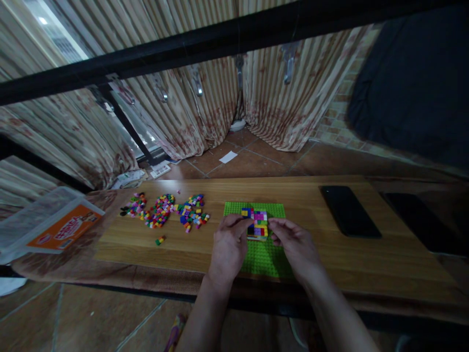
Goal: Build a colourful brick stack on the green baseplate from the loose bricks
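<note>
A block of toy bricks in several colours [261, 218] stands on the green studded baseplate [258, 261]. My left hand [229, 244] is closed at the block's left side, with thumb and fingers against it. At the right side of the block, my right hand [295, 239] has its thumb and fingertips pinched together. Whatever lies between those fingertips is hidden or too small to make out. The block's top shows blue, yellow, pink, purple, green and red pieces.
Piles of loose bricks [158, 214] lie to the left on the wooden board [201, 254], with a few strays nearer me. A clear plastic box [47, 220] with an orange label sits at far left. To the right lies a black phone [350, 211].
</note>
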Demonstrator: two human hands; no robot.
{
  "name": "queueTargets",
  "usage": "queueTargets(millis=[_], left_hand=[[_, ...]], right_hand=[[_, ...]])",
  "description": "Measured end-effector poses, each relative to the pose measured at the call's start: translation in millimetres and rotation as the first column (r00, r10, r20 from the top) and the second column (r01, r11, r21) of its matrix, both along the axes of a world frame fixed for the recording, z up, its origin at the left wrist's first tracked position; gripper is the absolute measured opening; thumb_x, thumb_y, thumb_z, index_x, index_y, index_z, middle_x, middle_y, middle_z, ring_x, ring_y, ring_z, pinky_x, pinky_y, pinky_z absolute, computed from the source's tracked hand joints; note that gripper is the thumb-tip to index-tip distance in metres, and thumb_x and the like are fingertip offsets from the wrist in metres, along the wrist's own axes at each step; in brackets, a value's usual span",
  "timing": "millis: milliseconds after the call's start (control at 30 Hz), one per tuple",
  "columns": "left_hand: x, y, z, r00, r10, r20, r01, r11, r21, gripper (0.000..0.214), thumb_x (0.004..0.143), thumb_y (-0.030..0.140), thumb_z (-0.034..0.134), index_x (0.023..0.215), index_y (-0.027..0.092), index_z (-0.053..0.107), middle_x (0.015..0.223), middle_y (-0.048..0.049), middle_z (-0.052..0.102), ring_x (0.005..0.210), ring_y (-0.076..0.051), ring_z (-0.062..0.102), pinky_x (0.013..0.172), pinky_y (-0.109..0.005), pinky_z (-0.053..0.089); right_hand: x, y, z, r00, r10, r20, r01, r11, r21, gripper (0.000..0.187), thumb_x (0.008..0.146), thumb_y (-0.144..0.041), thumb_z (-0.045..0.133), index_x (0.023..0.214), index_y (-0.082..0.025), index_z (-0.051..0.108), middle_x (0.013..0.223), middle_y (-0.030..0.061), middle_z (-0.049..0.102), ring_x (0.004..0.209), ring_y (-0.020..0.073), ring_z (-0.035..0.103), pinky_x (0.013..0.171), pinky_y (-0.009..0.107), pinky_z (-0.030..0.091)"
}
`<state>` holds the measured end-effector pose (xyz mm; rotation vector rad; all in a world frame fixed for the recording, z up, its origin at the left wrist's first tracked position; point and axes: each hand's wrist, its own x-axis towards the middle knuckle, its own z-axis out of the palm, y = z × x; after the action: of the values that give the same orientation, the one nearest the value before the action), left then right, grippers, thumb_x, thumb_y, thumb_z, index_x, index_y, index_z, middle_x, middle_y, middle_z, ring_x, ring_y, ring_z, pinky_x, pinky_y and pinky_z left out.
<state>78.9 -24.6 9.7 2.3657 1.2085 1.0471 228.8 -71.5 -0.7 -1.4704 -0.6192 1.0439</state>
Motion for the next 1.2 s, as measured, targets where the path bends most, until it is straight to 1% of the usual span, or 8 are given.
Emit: queueTargets(millis=[267,600,700,800,867,967,1100,1200], left_hand=[[4.2,-0.5,2.1,0.999,0.024,-0.035,-0.024,1.000,0.008,0.033,0.085,0.004,0.050,0.099,0.025,0.072,0.092,-0.0039,0.065,0.085,-0.015,0.061,0.078,-0.028,0.053],[3.0,-6.5,-2.5,0.991,0.057,-0.122,-0.050,0.997,0.062,0.039,0.083,0.001,0.050,0.107,0.026,0.069,0.096,-0.0054,0.065,0.088,-0.018,0.058,0.079,-0.032,0.052],[2.3,-7.1,-1.7,0.998,0.057,-0.026,-0.057,0.998,-0.001,0.037,0.084,0.002,0.049,0.105,0.026,0.070,0.099,-0.0053,0.065,0.089,-0.017,0.060,0.080,-0.030,0.051],[0.8,-4.4,0.3,0.975,0.109,0.195,-0.089,0.990,-0.108,0.026,0.086,0.010,0.052,0.099,0.022,0.071,0.094,-0.0047,0.067,0.087,-0.015,0.062,0.081,-0.029,0.051],[-0.5,-0.1,0.9,0.913,0.184,0.364,-0.115,0.972,-0.205,0.017,0.085,0.016,0.057,0.093,0.020,0.071,0.089,-0.0041,0.068,0.085,-0.015,0.063,0.081,-0.029,0.050],[-1.7,6.7,-0.1,0.733,0.326,0.598,-0.063,0.907,-0.417,0.010,0.079,0.023,0.065,0.083,0.017,0.072,0.081,-0.0027,0.069,0.079,-0.014,0.063,0.077,-0.027,0.049],[-1.3,8.4,0.0,0.467,0.515,0.718,0.222,0.718,-0.660,0.016,0.069,0.029,0.075,0.072,0.014,0.072,0.070,-0.0006,0.067,0.065,-0.008,0.058,0.067,-0.022,0.047],[-2.6,5.7,3.0,0.353,0.615,0.705,0.384,0.592,-0.709,0.022,0.061,0.029,0.081,0.072,0.013,0.071,0.073,-0.0013,0.068,0.064,-0.006,0.059,0.068,-0.020,0.047]], right_hand=[[-0.3,0.5,-2.2,1.000,0.000,-0.002,0.000,1.000,-0.001,0.042,0.065,-0.055,0.072,0.087,-0.019,0.071,0.073,0.0043,0.070,0.064,0.0163,0.060,0.059,0.028,0.046],[-1.8,0.4,-1.6,1.000,-0.012,-0.001,0.012,1.000,0.004,0.045,0.062,-0.057,0.074,0.084,-0.019,0.071,0.074,0.0051,0.071,0.064,0.0179,0.061,0.058,0.030,0.047],[-0.9,0.2,-2.0,1.000,-0.009,0.006,0.009,1.000,0.002,0.043,0.063,-0.056,0.073,0.085,-0.019,0.071,0.075,0.0054,0.071,0.065,0.0179,0.061,0.058,0.029,0.047],[0.1,-0.1,-2.5,1.000,-0.010,0.010,0.010,1.000,-0.003,0.042,0.063,-0.055,0.074,0.085,-0.019,0.071,0.076,0.0053,0.071,0.065,0.0176,0.061,0.058,0.029,0.047],[0.6,-0.4,-2.9,1.000,-0.008,0.014,0.008,1.000,-0.001,0.042,0.063,-0.055,0.074,0.085,-0.020,0.072,0.077,0.0055,0.071,0.065,0.0175,0.061,0.058,0.029,0.047],[1.1,-0.7,-2.8,1.000,-0.012,0.010,0.012,1.000,-0.004,0.042,0.062,-0.055,0.075,0.084,-0.019,0.072,0.077,0.0057,0.071,0.064,0.0168,0.060,0.058,0.029,0.047],[1.6,-1.4,-1.9,1.000,-0.010,-0.006,0.010,1.000,-0.008,0.043,0.061,-0.054,0.075,0.087,-0.020,0.073,0.076,0.0042,0.071,0.064,0.0158,0.060,0.059,0.028,0.047],[1.8,-1.9,-1.1,1.000,-0.005,0.003,0.005,1.000,-0.006,0.042,0.063,-0.054,0.075,0.089,-0.020,0.073,0.077,0.0040,0.071,0.065,0.0156,0.060,0.060,0.028,0.048]])
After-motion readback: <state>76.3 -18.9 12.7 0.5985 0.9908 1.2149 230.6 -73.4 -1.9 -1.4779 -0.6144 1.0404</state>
